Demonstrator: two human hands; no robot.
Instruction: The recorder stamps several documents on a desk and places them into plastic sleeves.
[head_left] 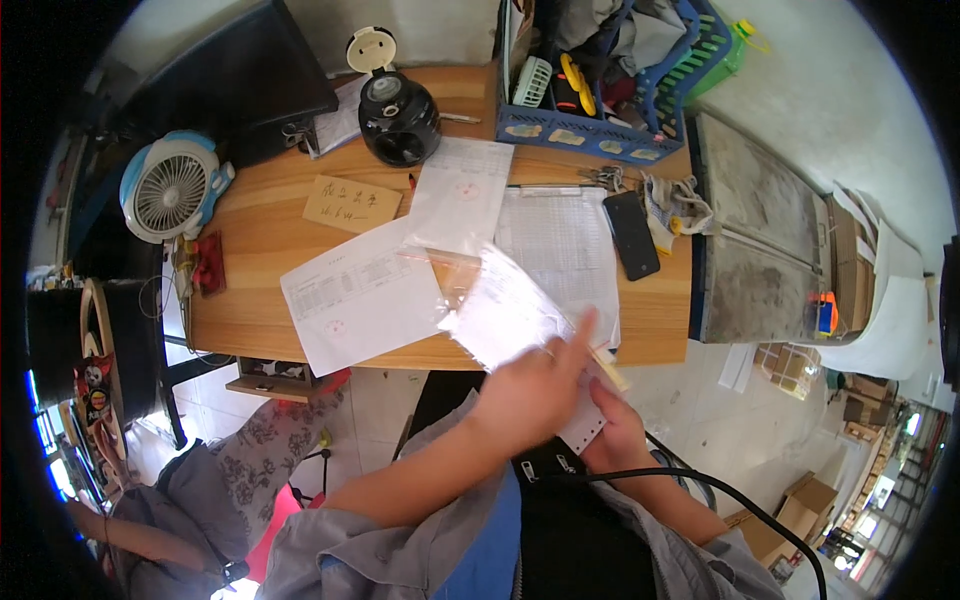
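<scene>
A sheaf of white papers is tilted over the front edge of the desk, with a clear plastic sleeve at its far left end. My right hand grips the near end, thumb on top, beside a strip with punched holes. Across the sheaf lies my left hand, one finger stretched out and blurred; its other fingers are partly hidden. Loose printed sheets, one at the left and one farther back, lie on the desk. A clipboard with a printed form sits behind the sheaf.
On the wooden desk stand a fan, a black round appliance with its lid up and a blue basket. A phone, gloves and a cardboard piece lie there. Another person's arm is at lower left.
</scene>
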